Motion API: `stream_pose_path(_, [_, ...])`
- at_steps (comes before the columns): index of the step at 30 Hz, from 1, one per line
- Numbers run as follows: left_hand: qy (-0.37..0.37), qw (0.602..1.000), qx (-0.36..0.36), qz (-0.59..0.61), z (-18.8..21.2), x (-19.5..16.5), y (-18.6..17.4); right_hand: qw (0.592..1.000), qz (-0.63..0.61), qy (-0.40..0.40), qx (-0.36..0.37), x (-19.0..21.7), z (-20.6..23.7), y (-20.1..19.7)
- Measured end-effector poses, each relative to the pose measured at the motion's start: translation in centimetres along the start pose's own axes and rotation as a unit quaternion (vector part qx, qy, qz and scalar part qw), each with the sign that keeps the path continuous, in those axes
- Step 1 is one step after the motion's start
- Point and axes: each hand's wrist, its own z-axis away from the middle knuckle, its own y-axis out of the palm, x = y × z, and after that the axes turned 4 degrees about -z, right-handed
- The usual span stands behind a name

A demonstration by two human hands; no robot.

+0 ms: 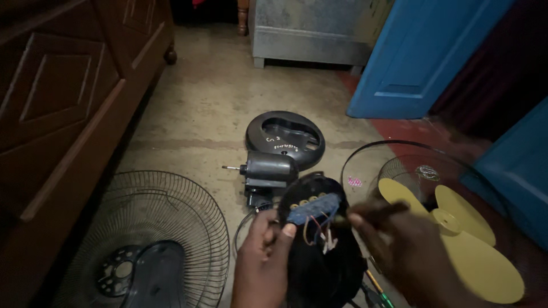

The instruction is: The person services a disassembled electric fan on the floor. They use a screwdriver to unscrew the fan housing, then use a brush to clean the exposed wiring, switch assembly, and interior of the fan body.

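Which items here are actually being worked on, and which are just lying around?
In hand: left hand holding black fan switch housing with loose wires; right hand with dark tool.
Lying about: yellow fan blade, wire fan guard, black motor, black round base.

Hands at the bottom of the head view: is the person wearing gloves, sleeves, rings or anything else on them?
Both are bare. The left hand shows no glove, ring or watch, and no sleeve reaches its wrist. The right hand is blurred and dim; no glove or sleeve shows there, though small items like rings cannot be ruled out.
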Motion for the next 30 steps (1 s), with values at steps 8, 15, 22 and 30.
stream_pose_path(8, [0.012,0.999,-0.02,0.023,-0.6,1.8,-0.3,0.947,0.188,0.219,0.141,-4.0,4.0,-0.3])
stream_pose_path(15, [0.038,0.999,-0.02,0.023,-1.1,2.8,-1.1,0.997,-0.061,0.033,-0.037,-2.3,4.3,0.5])
stream_pose_path(22, [0.029,0.986,0.03,0.164,-1.2,2.4,-1.7,0.97,0.053,0.192,0.142,-5.4,5.2,0.4])
stream_pose_path(30, [0.041,0.989,0.003,0.141,-1.4,2.1,-1.6,0.982,0.011,0.14,0.126,-0.4,2.5,0.6])
